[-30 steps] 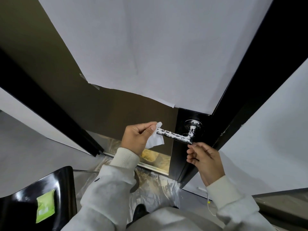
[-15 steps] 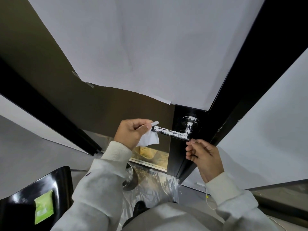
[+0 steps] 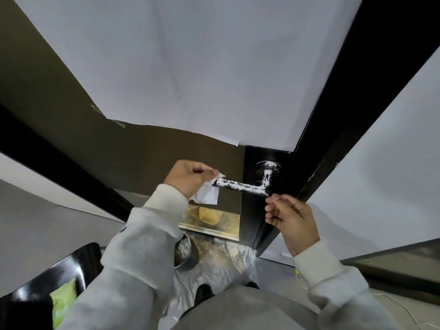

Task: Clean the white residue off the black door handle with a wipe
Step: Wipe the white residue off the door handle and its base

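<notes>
a: white crust all along the black door handle (image 3: pixel 240 186), from the free tip up the neck to the round rose on the dark door (image 3: pixel 142 163). we can see it's still speckled end to end.

b: and our left hand (image 3: pixel 188 178) is at the handle's free tip, fingers (image 3: pixel 209 173) pinched closed on the wipe (image 3: pixel 209 194). the wipe is crumpled, its loose part hanging just below the tip, a small corner poking up above it.

a: whether the wipe actually presses on the metal, we can't tell from here; it's touching or right beside the end.

b: our right hand (image 3: pixel 289 216) sits below the handle's neck end, fingers curled loosely, thumb and forefinger close together, and nothing in them that we can see. the fingertips are just under the lever's bend.

a: above, a big white paper sheet (image 3: pixel 202 67) is taped over the door. down on the floor there's clear plastic sheeting (image 3: pixel 228 260) with a metal bowl (image 3: pixel 188 256) on it, partly behind our left sleeve.

b: bottom left, a black chair (image 3: pixel 71 265) with a green packet (image 3: pixel 63 298) lying on it.
</notes>
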### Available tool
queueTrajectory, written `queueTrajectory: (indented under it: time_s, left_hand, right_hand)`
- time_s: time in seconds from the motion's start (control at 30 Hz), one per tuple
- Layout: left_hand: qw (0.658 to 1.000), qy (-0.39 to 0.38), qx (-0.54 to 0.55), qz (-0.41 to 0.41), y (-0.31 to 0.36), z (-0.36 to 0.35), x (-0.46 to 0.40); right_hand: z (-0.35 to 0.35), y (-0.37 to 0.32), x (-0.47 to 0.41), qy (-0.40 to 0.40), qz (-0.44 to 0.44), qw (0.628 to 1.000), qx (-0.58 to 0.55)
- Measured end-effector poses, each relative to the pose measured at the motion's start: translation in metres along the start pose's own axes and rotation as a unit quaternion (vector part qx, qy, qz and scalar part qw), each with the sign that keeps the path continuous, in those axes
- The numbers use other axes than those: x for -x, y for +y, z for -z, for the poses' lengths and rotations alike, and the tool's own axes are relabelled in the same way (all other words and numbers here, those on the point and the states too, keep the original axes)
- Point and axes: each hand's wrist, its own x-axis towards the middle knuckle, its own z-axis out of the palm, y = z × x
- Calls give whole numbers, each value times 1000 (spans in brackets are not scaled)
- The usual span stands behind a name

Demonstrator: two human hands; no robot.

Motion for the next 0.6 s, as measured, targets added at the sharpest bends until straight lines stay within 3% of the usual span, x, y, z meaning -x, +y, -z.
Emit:
queueTrajectory:
  time_s: [0.17,0.27,0.33,0.5,0.6]
  left_hand:
    - [996,12,16,87,3,7,-7]
    - [990,-50,107,72,-3,17,-1]
    - [991,-81,96,46,-4,18,-1]
    - [995,9,23,92,7,2,-5]
    - [991,27,83,99,2,5,2]
  right_hand:
    - [0,-1,1,4,0,1000,-11]
    - [4,0,2,11,4,1000,-5]
    - [4,1,2,16,2,1000,-5]
    - [0,-1,3,20,-1,1000,-9]
    - [1,0,4,21,1,1000,-8]
